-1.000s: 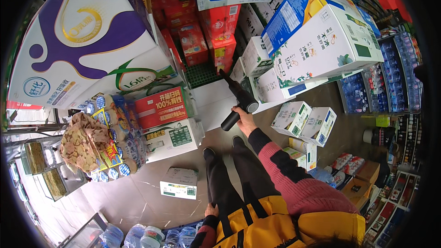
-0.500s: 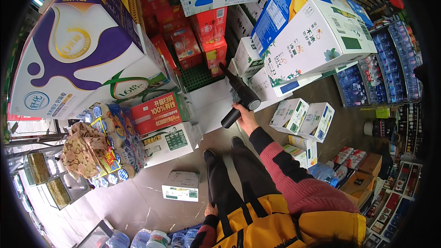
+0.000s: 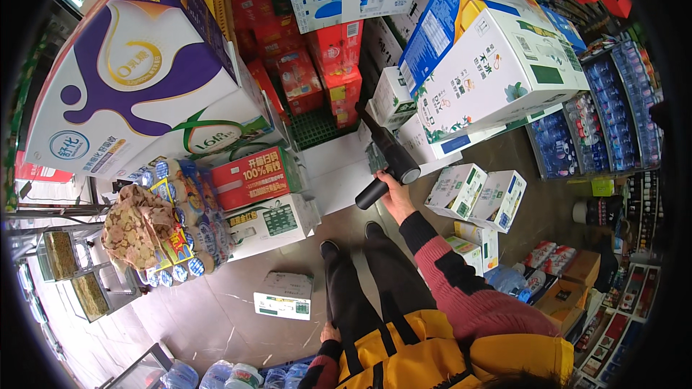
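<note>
My right hand (image 3: 396,198) is closed around the grip of a black handheld vacuum cleaner (image 3: 393,151). The narrow nozzle of the vacuum points away from me, toward the gap between stacked red cartons (image 3: 340,79) and a small white carton (image 3: 392,95). Beneath it lies a white shelf surface (image 3: 333,173). A green plastic crate (image 3: 316,130) shows just beyond the nozzle's left side. Low beside my left thigh, my left hand (image 3: 330,334) rests against the dark trousers with nothing visible in it; its fingers are partly hidden.
Large white-and-purple cartons (image 3: 137,65) rise on the left, with wrapped drink packs (image 3: 194,209) nearer me. Big white cartons (image 3: 497,65) stand at the right. On the floor are a white carton (image 3: 284,295) by my feet and two more cartons (image 3: 476,194) rightward.
The whole view has shifted slightly, so the shelves and cartons sit a little lower and farther right. The vacuum stays in my right hand, its nozzle slightly farther right. My left hand barely differs.
</note>
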Demonstrator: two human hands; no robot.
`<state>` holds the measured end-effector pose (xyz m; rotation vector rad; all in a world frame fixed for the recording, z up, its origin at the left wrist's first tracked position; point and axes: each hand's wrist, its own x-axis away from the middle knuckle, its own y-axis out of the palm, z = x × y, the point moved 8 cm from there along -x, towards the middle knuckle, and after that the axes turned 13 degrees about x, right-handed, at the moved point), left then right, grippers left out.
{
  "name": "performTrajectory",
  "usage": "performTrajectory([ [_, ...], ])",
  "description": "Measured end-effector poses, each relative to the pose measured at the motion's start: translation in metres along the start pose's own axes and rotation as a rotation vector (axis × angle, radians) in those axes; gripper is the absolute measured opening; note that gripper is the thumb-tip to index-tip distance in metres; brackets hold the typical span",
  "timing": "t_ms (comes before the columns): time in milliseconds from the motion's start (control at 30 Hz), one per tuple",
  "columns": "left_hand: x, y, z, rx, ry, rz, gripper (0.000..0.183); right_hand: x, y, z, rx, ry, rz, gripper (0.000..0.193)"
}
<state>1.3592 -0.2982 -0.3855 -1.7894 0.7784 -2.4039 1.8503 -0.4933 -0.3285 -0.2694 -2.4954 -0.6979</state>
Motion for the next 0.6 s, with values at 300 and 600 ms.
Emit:
performTrajectory([
  [300, -0.007, -0.014, 0.003, 0.093, 0.014, 0.064, 0.056, 0.024, 0.016, -0.013, 0.102, 0.03, -0.006, 0.022],
  [600, -0.076, -0.059, 0.062, 0.112, 0.262, -0.044, 0.058, 0.063, 0.063, -0.067, 0.021, -0.027, -0.098, 0.019],
])
